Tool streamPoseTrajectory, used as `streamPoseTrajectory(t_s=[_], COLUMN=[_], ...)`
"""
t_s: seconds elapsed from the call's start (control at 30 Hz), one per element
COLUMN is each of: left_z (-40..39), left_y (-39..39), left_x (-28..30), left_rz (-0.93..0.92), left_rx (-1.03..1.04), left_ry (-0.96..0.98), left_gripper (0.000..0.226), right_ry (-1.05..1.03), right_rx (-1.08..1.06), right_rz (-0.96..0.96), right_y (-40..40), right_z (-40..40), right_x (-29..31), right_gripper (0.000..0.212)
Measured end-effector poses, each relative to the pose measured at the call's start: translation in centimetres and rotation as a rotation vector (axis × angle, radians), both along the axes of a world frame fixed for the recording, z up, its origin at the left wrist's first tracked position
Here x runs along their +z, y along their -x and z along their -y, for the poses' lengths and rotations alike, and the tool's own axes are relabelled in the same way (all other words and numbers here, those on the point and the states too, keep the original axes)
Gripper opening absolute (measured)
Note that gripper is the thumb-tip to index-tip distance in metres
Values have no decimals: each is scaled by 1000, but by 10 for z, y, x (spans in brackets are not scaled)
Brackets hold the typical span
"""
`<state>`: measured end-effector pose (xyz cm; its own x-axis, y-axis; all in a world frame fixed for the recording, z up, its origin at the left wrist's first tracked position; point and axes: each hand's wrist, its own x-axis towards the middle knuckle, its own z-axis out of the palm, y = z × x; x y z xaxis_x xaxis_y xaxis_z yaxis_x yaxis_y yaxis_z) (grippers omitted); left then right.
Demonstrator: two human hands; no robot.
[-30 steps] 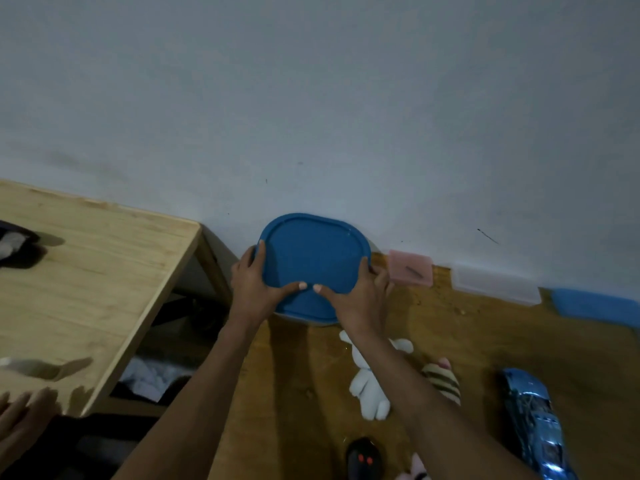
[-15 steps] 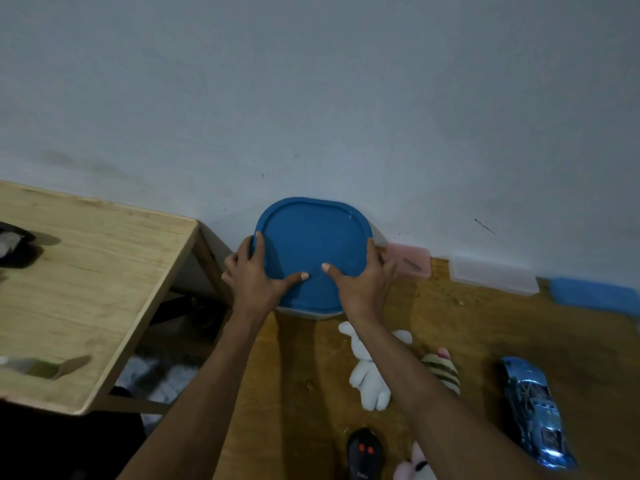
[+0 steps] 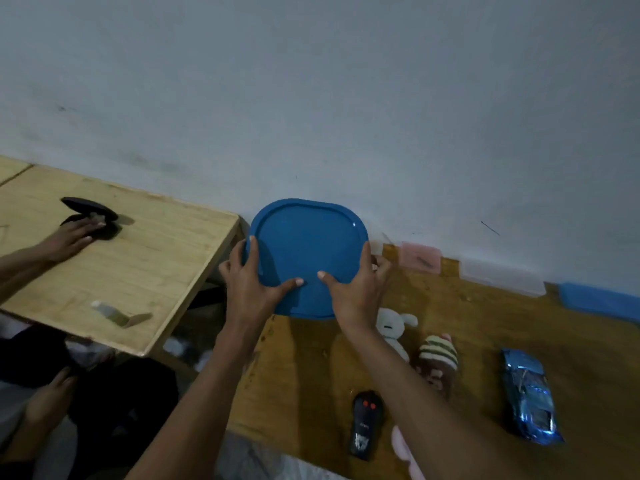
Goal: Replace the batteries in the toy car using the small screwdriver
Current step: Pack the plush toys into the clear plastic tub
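Wooden floor point(image 3: 485, 341) against pale wall. Blue lid point(image 3: 304, 258) was gripped at both edges by left hand point(image 3: 247, 282) and right hand point(image 3: 356, 289), fingers spread. Toy car point(image 3: 530, 400) lay well right of lid, untouched. Lid best lifted evenly.

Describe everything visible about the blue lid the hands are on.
The blue lid is a rounded square, plastic-looking, glossy, with a raised ridge inside its rim. It is tilted toward the camera, near the wall. The left hand grips its left edge, the right hand its right edge, thumbs on top. What lies beneath is hidden.
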<state>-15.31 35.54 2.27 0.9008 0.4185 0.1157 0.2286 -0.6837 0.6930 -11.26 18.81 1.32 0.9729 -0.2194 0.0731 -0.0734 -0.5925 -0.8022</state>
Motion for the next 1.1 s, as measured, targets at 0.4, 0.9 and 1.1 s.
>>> streamPoseTrajectory(t_s=[0.4, 0.9, 1.1], left_z=[-2, 5, 54], left_y=[171, 179, 137], left_x=[-76, -115, -85], left_rz=[-206, -333, -232], left_rx=[103, 63, -23], left_ry=[-34, -154, -125], left_gripper=[127, 123, 106], right_ry=[127, 393, 228], right_rx=[132, 200, 73], right_rz=[-241, -494, -315], right_y=[157, 157, 124], right_z=[3, 4, 46], right_x=[-65, -64, -29], right_gripper=[99, 90, 66])
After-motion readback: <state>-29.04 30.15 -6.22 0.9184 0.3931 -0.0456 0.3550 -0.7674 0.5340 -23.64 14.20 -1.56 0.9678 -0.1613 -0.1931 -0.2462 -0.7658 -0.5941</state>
